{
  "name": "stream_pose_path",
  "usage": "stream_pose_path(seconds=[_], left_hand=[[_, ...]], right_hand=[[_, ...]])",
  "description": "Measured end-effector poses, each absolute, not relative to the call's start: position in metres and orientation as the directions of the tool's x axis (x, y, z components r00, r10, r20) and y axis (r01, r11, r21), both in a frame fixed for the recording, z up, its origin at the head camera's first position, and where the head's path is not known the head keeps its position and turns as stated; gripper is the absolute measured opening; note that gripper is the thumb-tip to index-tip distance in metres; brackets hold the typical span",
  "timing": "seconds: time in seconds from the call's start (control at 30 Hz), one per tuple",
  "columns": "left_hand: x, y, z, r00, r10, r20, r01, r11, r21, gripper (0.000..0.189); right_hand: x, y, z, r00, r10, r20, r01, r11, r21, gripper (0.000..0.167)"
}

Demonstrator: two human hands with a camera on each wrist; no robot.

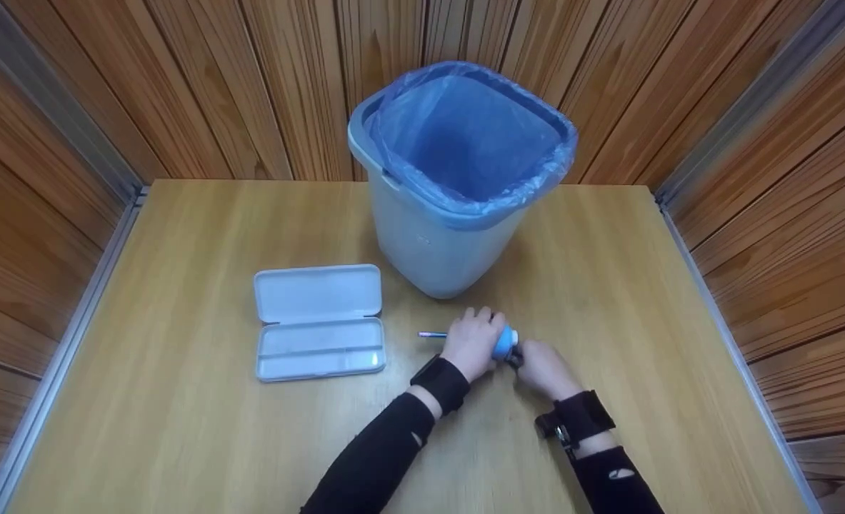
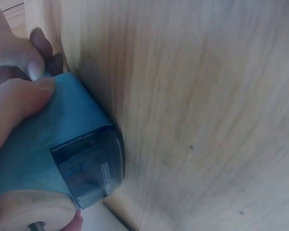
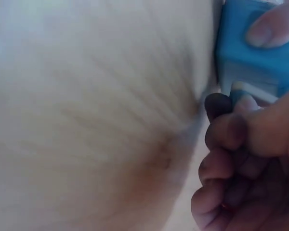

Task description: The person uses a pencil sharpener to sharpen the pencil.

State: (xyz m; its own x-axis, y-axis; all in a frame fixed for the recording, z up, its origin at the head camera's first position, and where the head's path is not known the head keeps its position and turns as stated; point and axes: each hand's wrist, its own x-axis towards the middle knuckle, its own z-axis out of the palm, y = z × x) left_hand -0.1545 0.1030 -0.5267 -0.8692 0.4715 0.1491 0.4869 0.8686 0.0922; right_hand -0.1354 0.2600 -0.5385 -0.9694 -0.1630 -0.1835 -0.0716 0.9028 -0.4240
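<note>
A blue crank pencil sharpener [image 1: 506,343] stands on the table, partly covered by my left hand [image 1: 473,343], which grips its body. In the left wrist view its dark see-through shavings drawer [image 2: 89,163] faces the table side, and my thumb [image 2: 26,98] presses on the casing. A pencil [image 1: 433,334] sticks out of the sharpener's left end. At the other end my right hand [image 1: 547,370] has its fingers curled, pinching the crank handle [image 3: 238,91], which is mostly hidden by the fingers.
A light-coloured pencil case [image 1: 318,296] lies with its lid up, left of my hands. Behind them stands a tall bin [image 1: 436,250] lined with a blue bag [image 1: 465,193]. Wooden panels [image 1: 286,86] wall the table [image 1: 179,428] at the back and sides.
</note>
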Motion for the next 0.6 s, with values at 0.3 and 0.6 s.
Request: stream_pose_path(seconds=[0.3,0.6], left_hand=[[-0.155,0.103,-0.527,-0.87,0.476,0.127,0.488,0.869,0.089,0.067],[-0.156,0.102,-0.528,-0.868,0.473,0.151,0.489,0.866,0.103,0.063]], right_hand=[[-0.113,0.259,-0.52,-0.969,-0.186,-0.16,-0.092,0.88,-0.465,0.012],[-0.109,0.261,-0.491,-0.981,-0.184,-0.055,-0.135,0.866,-0.482,0.012]])
